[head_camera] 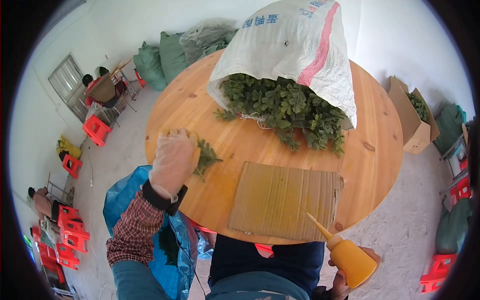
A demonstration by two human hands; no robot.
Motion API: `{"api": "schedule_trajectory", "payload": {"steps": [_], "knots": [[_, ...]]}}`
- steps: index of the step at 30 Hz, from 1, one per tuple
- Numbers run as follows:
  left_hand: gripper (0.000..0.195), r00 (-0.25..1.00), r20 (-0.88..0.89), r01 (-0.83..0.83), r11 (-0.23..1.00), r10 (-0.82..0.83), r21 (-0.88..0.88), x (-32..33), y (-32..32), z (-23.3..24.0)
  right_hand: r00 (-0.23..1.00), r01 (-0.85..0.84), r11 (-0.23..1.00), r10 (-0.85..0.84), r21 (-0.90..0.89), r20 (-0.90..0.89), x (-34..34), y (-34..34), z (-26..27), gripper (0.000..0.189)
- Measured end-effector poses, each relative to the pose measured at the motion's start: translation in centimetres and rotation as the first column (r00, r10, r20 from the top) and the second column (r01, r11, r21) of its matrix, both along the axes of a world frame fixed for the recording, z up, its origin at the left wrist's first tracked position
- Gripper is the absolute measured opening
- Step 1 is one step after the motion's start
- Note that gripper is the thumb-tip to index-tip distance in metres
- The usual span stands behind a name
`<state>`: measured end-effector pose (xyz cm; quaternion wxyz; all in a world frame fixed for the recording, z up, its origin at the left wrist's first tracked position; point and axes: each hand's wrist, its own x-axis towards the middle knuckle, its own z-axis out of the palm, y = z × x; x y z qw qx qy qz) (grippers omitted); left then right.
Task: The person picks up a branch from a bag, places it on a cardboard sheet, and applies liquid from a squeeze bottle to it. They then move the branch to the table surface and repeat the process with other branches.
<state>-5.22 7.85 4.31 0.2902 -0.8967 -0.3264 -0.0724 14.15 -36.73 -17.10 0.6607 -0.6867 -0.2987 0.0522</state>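
Observation:
My left hand (175,159), in a thin clear glove, is over the left part of the round wooden table. Beside its fingers lies a green conifer sprig (205,156); something yellow shows at the fingertips, and whether the hand grips anything is hidden. In my right hand (340,282) is a yellow squeeze bottle (350,260), its long thin nozzle pointing up-left over a corrugated cardboard sheet (283,200). The sheet bears yellow stains and lies at the table's near edge. Green conifer sprigs (285,103) spill from the mouth of a white woven sack (281,48) on the table.
The round wooden table (375,168) stands before me. A blue plastic bag (131,187) hangs open below its left edge. Green sacks (170,56) stand behind it, a cardboard box (414,127) at the right. Red stools (96,129) and seated people are farther left.

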Motion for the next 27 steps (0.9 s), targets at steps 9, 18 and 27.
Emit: {"api": "schedule_trajectory", "payload": {"steps": [9,18,27], "knots": [[0.011,0.988,0.121,0.12,0.96,-0.092,-0.254,6.6,12.3,-2.1,0.991,0.053,0.995,-0.042,-0.09,0.126,-0.5,4.6,7.7,0.07],[0.013,0.998,0.046,0.053,0.935,-0.039,-0.35,8.3,17.0,-5.7,0.974,0.113,0.994,-0.111,0.002,0.199,-0.2,6.6,11.0,0.072],[0.027,0.868,0.282,0.479,0.837,-0.408,-0.265,5.3,7.5,0.8,0.991,0.074,0.997,-0.072,-0.011,0.109,-0.1,6.3,11.1,0.068]]}}
